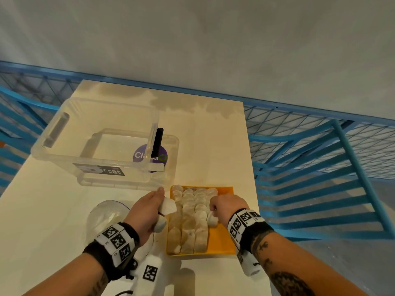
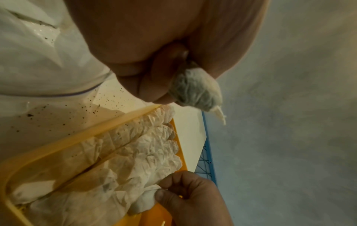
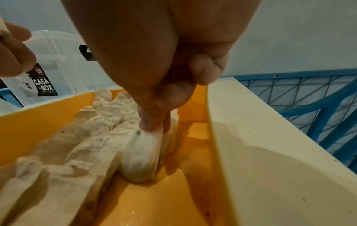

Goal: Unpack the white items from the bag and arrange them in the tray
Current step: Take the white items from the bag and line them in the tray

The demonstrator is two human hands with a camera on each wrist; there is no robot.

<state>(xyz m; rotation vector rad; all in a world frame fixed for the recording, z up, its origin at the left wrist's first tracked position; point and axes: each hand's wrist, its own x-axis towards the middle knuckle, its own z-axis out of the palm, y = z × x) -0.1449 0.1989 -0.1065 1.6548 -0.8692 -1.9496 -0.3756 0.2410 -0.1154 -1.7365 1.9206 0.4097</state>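
An orange tray (image 1: 222,242) holds three full rows of white paper pouches (image 1: 189,221), with a fourth row begun at its far right. My right hand (image 1: 224,205) pinches the top of a white pouch (image 3: 142,154) standing on the tray floor beside the third row. My left hand (image 1: 147,210) hovers just left of the tray and grips white pouches (image 1: 168,207), one poking out near the fingertips and one (image 1: 160,224) below the palm. The clear plastic bag (image 1: 106,216) lies crumpled on the table under my left forearm.
A clear storage box (image 1: 94,137) sits on its lid beyond the tray, at the back left. The cream table (image 1: 213,146) ends just right of the tray; blue metal chairs (image 1: 320,167) and mesh surround it. Dark crumbs (image 2: 58,119) speckle the table by the tray.
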